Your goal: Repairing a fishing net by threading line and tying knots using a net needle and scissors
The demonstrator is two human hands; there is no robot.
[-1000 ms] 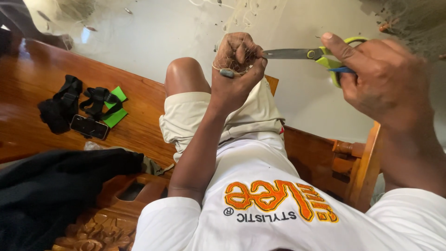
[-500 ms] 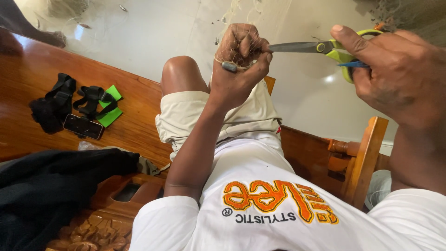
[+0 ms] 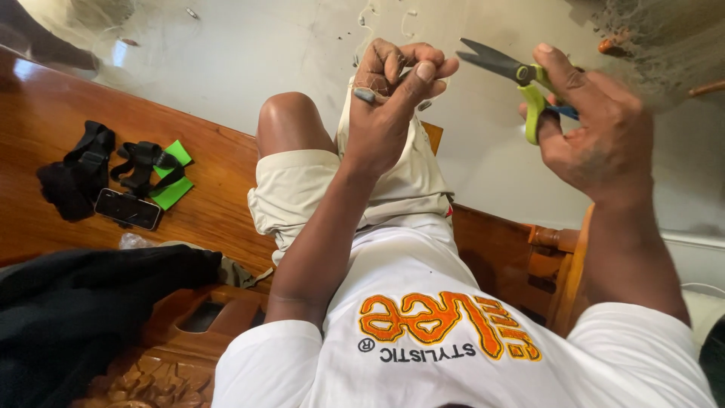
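Scissors raised beside a closed fist

Scissors (image 3: pixel 521 75), green-handled, blades parted, sit clamped in the right hand (image 3: pixel 589 136), up near the pale floor. Left hand (image 3: pixel 393 98) just beside the blade tips, fingers curled tight on something small; what, cannot tell. Left of the bare knee (image 3: pixel 291 125): black straps (image 3: pixel 140 162) and phone (image 3: pixel 127 209) on wooden seat (image 3: pixel 219 204).

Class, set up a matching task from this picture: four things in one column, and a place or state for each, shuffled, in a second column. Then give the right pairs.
Things
1. scissors
2. phone
3. black garment
4. left hand

Places or states
A. lying flat on the wooden bench beside black straps
B. closed in a fist, thumb pressed to fingers
C. held in the right hand, blades open
D. heaped at the lower left edge

Pairs: 1-C, 2-A, 3-D, 4-B
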